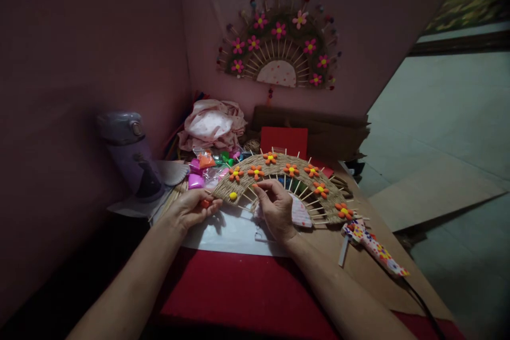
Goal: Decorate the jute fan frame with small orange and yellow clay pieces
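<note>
A half-round fan [244, 183] of sticks woven with twine lies in front of me, with several orange flowers [291, 170] with yellow centres along its band. Near its left end sits a lone yellow clay dot [233, 196] without petals. My left hand [193, 210] is curled at that end, with an orange clay lump [204, 203] against the fingers; the thumb is close to the fan's tip. Over the inner sticks, my right hand [278, 211] pinches a small orange clay piece [255, 186] between thumb and forefinger. It partly covers the fan's pale spotted centre [300, 212].
To the left stands a purple bottle [145, 170]. Behind are clay packets [196, 180], crumpled pink cloth [213, 122] and a red box [284, 141]. A cloth-covered glue gun [376, 249] with a cord lies right. A finished fan [279, 48] hangs on the wall.
</note>
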Demonstrator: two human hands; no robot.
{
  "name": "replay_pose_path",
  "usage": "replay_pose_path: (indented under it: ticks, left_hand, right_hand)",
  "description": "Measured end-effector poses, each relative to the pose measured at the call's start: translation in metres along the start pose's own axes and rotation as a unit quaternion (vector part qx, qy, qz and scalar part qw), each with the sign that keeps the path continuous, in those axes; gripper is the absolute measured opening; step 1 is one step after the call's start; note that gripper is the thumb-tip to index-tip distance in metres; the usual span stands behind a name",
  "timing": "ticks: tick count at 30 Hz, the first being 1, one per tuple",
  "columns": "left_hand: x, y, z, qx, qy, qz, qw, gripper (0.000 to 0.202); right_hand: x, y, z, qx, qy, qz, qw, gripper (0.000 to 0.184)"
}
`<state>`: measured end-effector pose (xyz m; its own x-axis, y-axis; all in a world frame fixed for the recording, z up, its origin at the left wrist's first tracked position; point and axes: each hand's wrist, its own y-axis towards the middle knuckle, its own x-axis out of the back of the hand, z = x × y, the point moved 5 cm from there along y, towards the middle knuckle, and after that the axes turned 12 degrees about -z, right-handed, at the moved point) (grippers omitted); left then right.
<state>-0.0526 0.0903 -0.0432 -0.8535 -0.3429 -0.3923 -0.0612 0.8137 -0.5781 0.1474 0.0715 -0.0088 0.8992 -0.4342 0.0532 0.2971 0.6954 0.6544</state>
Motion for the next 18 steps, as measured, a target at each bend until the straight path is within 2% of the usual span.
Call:
replay_pose_path:
  ticks: [3, 6, 12, 18]
  left_hand:
    - [-0.004, -0.003, 0.011, 0.049, 0.024, 0.011, 0.998, 0.026]
    - [-0.009, -0.005, 0.018, 0.069, 0.032, 0.036, 0.996, 0.022]
    - [-0.018, -0.008, 0.024, 0.071, 0.025, 0.050, 0.996, 0.013]
    - [-0.023, -0.015, 0.025, 0.063, 0.015, 0.049, 0.997, 0.019]
  right_hand:
    - [-0.002, -0.001, 0.003, 0.021, -0.015, 0.018, 1.000, 0.009]
    - [-0.006, -0.004, 0.009, 0.053, -0.042, 0.052, 0.996, 0.008]
    - [-0.014, -0.012, 0.014, 0.110, -0.118, 0.094, 0.982, 0.007]
    - [-0.019, -0.017, 0.013, 0.138, -0.184, 0.109, 0.967, 0.007]
